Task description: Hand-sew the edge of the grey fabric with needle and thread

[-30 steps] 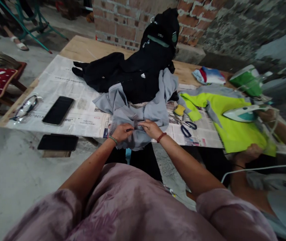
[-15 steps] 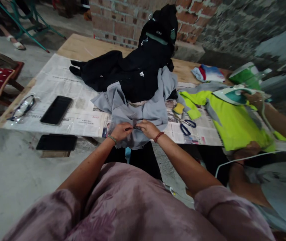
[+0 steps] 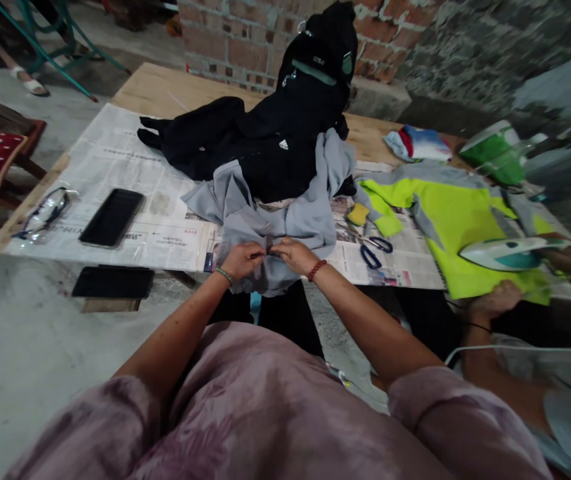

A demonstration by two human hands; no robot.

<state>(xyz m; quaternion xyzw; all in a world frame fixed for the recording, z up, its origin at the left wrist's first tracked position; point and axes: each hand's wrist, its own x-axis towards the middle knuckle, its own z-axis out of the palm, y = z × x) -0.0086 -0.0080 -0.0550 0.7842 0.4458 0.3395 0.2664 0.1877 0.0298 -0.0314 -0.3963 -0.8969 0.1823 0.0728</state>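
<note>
Left hand (image 3: 240,261): fingers closed together in a pinch on the gray garment (image 3: 310,220); green bracelet (image 3: 224,277) at the wrist.
Right hand (image 3: 295,257): fingers likewise pinched on the cloth, just beside the left ones; whether they grip anything small besides is too fine to tell.
Gray garment: bunched at the near edge of the counter (image 3: 138,87), its near part hanging over, its far part against the black jacket (image 3: 270,150).
Phones: one black phone (image 3: 113,283) below the near left edge; a black smartphone (image 3: 112,217) on the newspaper (image 3: 115,143), right of the eyeglasses (image 3: 43,212).
Scissors (image 3: 373,253): right of the gray garment, dark-handled, near a yellow sponge (image 3: 358,214).
Co-worker's side: at right, one hand (image 3: 498,299) at the near edge of a neon-yellow garment (image 3: 450,227), the other holding an iron (image 3: 505,255) over it.
Far side: backpack (image 3: 315,60) beyond the jacket; folded clothes (image 3: 420,143) farther right.
</note>
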